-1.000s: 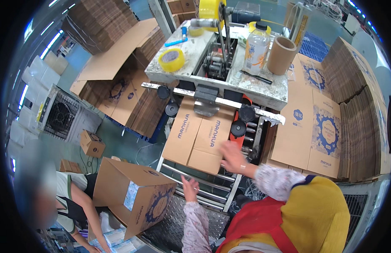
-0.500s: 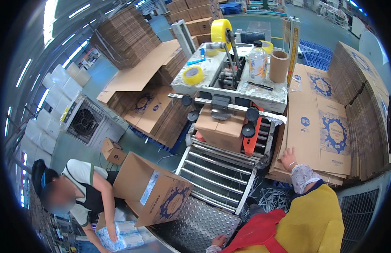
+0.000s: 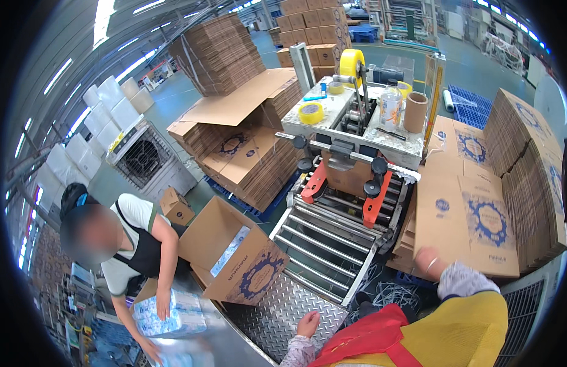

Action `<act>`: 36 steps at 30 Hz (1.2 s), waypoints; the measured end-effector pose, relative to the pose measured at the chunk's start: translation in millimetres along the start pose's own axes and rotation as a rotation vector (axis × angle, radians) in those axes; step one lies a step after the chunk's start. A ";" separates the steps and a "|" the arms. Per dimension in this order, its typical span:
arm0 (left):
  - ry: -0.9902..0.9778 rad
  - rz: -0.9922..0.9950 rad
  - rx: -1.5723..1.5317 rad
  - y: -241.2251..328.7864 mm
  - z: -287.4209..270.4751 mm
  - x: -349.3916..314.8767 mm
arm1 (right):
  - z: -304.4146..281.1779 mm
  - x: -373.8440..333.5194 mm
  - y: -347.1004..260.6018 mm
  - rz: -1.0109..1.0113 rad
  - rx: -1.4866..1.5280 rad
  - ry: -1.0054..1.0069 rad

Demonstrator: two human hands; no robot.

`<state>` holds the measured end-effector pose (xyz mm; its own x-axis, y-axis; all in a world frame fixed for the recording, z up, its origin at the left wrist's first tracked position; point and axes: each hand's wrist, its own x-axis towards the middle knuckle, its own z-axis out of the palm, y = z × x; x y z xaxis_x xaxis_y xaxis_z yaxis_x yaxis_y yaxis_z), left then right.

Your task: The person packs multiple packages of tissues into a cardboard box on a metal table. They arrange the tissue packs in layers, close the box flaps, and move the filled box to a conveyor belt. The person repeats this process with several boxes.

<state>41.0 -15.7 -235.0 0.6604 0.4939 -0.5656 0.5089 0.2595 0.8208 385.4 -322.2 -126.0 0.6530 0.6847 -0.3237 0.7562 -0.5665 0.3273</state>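
Head view: from here I see the right hand point(image 3: 430, 262) at the near corner of the flat cartons point(image 3: 463, 229), stacked beside the taping machine point(image 3: 329, 125) presumably for easy reach; its grip I cannot tell. The left hand point(image 3: 308, 324) hangs empty, half-open

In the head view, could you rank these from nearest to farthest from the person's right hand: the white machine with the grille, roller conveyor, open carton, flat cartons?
From the right hand:
1. Flat cartons, right beside it
2. Roller conveyor, to its left
3. Open carton, left past the conveyor
4. White machine, far left, farther back
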 end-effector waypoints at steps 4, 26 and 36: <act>-0.113 0.430 0.183 99.0 46.2 -30.4 | -114.2 -84.5 -89.8 -0.233 0.164 0.186; 0.339 0.888 0.557 164.1 -64.2 -233.0 | -297.9 -53.5 -169.1 -0.781 0.693 1.171; -0.089 0.476 0.572 132.9 -67.9 -282.8 | -159.6 78.0 -79.0 0.267 1.725 0.318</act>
<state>-115.7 -64.5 39.4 0.9107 0.3696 -0.1842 0.3488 -0.4496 0.8223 370.1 -150.8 -35.4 0.8798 0.4375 -0.1859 -0.0430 -0.3161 -0.9477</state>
